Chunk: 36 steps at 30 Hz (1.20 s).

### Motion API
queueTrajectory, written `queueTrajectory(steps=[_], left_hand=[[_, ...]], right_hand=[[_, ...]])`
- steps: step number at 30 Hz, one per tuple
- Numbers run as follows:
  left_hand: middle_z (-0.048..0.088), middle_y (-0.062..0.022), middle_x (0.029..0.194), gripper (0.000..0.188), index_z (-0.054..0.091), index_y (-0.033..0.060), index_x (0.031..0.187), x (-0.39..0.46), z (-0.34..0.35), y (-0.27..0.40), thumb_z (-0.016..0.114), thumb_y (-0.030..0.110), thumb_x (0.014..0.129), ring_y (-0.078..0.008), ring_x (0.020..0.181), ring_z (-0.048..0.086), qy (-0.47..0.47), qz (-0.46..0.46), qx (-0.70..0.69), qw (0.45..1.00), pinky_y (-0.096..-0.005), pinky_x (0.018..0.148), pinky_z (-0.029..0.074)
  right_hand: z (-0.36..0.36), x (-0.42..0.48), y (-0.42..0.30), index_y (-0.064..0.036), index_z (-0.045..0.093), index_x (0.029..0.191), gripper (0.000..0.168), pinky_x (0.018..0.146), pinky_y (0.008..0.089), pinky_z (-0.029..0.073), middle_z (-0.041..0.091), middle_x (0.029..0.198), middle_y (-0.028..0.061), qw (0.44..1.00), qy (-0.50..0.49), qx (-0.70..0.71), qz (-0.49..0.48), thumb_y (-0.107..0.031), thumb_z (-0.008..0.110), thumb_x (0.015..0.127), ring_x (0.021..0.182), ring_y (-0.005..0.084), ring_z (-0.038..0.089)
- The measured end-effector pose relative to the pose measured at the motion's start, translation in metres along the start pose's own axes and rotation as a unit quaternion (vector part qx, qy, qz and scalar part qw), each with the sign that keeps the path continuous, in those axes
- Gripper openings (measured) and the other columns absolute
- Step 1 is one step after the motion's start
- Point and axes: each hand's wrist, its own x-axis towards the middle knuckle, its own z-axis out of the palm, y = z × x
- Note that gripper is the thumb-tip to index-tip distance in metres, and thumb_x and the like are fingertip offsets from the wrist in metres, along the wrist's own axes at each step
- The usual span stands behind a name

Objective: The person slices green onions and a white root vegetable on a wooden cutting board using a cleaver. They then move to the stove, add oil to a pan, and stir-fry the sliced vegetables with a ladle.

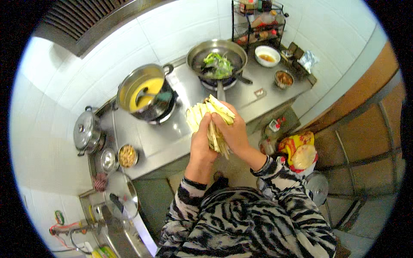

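Between my left hand (204, 138) and my right hand (233, 129) is a bundle of pale yellow-green vegetable strips (216, 132). Both thumbs press on its near side, and some thin ends hang below the palms. I hold it in front of the counter's edge, short of the wok (216, 59) on the right burner. Leafy greens (220, 64) lie in that wok beside a dark utensil. The wok's handle (220, 90) points towards my hands and is partly covered by the bundle.
A deep pot (127, 88) of yellow liquid with a ladle (140, 96) stands on the left burner. Further left are a lidded pot (85, 129) and a bowl of chopped food (127, 155). A white bowl (267, 56), a small bowl (284, 79) and a bottle rack (258, 24) stand right of the wok.
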Motion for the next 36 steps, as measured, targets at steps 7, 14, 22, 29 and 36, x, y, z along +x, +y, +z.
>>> queueTrajectory(steps=[7,14,22,29,36], left_hand=[[0.07,-0.0076,0.119,0.043,0.059,0.0009,0.134,0.181,0.085,0.04,0.071,0.025,0.1,-0.0213,0.102,0.071,-0.05,0.006,0.034,0.998,-0.0367,0.083,0.059],[0.072,-0.0136,0.113,0.038,0.063,-0.0056,0.126,0.346,0.144,0.068,0.073,0.015,0.095,-0.0253,0.097,0.073,-0.032,0.063,0.031,0.997,-0.039,0.08,0.06],[0.073,-0.0157,0.112,0.036,0.064,-0.0075,0.122,0.467,0.137,0.067,0.07,-0.002,0.087,-0.0272,0.091,0.074,0.071,0.127,0.223,0.964,-0.0401,0.078,0.061],[0.07,-0.0161,0.115,0.049,0.055,-0.0051,0.135,0.512,0.131,0.055,0.072,-0.002,0.089,-0.0235,0.096,0.072,0.129,0.155,0.344,0.917,-0.0358,0.082,0.06],[0.06,-0.0234,0.14,0.071,0.043,-0.004,0.151,0.522,0.161,0.064,0.077,0.006,0.089,-0.029,0.117,0.066,0.167,0.176,0.51,0.825,-0.0361,0.094,0.056]], right_hand=[[-0.001,0.196,0.013,0.002,0.061,0.133,0.047,0.095,0.031,0.053,0.072,0.121,0.012,0.998,0.04,0.042,-0.04,-0.021,0.075,0.095,0.109,0.0165,0.067],[-0.004,0.384,0.046,0.001,0.064,0.132,0.05,0.092,0.0294,0.054,0.073,0.115,0.011,0.993,-0.034,0.11,-0.02,-0.024,0.077,0.091,0.103,0.0145,0.068],[-0.044,0.525,0.12,-0.006,0.065,0.13,0.04,0.095,0.0337,0.054,0.072,0.119,0.0133,0.985,-0.15,-0.058,-0.064,-0.016,0.071,0.091,0.106,0.0223,0.069],[-0.063,0.573,0.159,-0.009,0.063,0.137,0.042,0.094,0.0323,0.052,0.072,0.118,0.0128,0.971,-0.185,-0.122,-0.085,-0.018,0.067,0.096,0.105,0.0189,0.068],[-0.056,0.601,0.173,-0.008,0.063,0.138,0.047,0.105,0.0362,0.048,0.066,0.134,0.0182,0.939,-0.239,-0.202,-0.143,-0.026,0.069,0.096,0.124,0.0278,0.063]])
